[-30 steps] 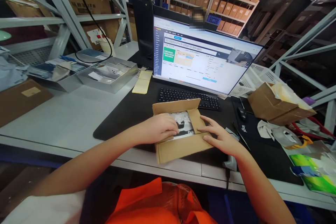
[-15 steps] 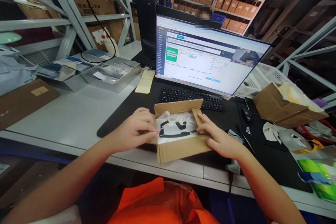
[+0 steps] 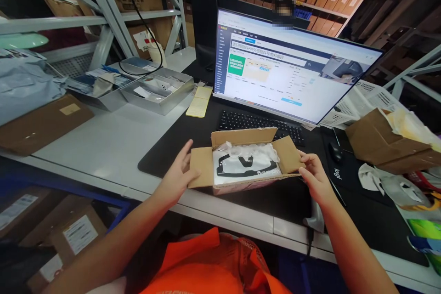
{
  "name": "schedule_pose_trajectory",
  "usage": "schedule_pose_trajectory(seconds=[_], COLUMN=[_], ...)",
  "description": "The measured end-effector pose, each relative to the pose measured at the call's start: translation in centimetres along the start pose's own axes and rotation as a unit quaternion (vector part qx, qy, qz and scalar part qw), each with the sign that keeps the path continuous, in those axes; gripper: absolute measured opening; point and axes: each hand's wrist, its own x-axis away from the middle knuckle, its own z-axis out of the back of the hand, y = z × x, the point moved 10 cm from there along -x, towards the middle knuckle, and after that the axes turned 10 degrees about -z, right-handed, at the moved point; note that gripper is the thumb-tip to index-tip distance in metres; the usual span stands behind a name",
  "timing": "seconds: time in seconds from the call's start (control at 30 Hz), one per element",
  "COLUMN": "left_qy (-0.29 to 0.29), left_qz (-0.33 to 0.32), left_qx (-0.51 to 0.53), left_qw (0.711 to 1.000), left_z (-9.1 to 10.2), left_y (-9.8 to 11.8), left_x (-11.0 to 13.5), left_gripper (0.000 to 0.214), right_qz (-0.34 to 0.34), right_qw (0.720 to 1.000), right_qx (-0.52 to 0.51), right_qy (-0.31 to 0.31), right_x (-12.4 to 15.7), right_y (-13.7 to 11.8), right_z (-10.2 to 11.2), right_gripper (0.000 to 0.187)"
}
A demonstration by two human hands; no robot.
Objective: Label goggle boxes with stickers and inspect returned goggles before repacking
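A small cardboard box (image 3: 246,138) stands open on the black desk mat, its flaps spread out. Inside lies a white package (image 3: 248,174) with black printed shapes and lettering, and crumpled clear plastic wrap (image 3: 250,150) covers its far side. At the box's left flap, my left hand (image 3: 176,175) has its thumb against the cardboard and curled fingers at the edge; the index finger points up. The right flap's outer end sits between the thumb and fingers of my right hand (image 3: 314,175).
Behind the box are a keyboard (image 3: 241,121) and a monitor (image 3: 268,78). Metal trays (image 3: 165,96) and a yellow notepad (image 3: 199,102) lie to the left. On the right are a mouse (image 3: 335,151), a tape roll (image 3: 403,190) and a larger carton (image 3: 379,147).
The box's side flaps have swung outward, and my hands have moved apart with them. The near flap has tipped down out of sight. The view has shifted slightly left.
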Motion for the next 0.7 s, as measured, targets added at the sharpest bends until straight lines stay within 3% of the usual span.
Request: schedule_pose_trajectory(seconds=[0.1, 0.3, 0.43, 0.57, 0.7], left_qy=[-0.029, -0.045, -0.065, -0.053, 0.028], left_qz=[0.076, 0.070, 0.068, 0.023, -0.039], left_qx=[0.035, 0.038, 0.054, 0.059, 0.059], left_qw=[0.996, 0.996, 0.994, 0.997, 0.997], left_z=[-1.1, -1.5, -1.5, -0.8, 1.3], left_y=[-1.4, -0.3, 0.7, 2.0, 2.8], left_x=[0.5, 0.3, -0.1, -0.8, -1.7], left_gripper=[0.101, 0.105, 0.096, 0.073, 0.028], right_qz=[-0.020, -0.027, -0.011, -0.015, -0.029], right_qw=[1.000, 0.999, 0.998, 0.997, 0.997], right_qx=[0.002, 0.013, 0.040, 0.052, 0.051], right_qy=[0.024, 0.039, 0.049, 0.052, 0.059], right_x=[-0.2, -0.2, -0.2, -0.1, 0.2], right_y=[0.7, 0.9, 1.0, 1.4, 1.6], right_z=[0.8, 1.2, 1.5, 1.7, 1.8], right_gripper=[0.033, 0.031, 0.029, 0.028, 0.030])
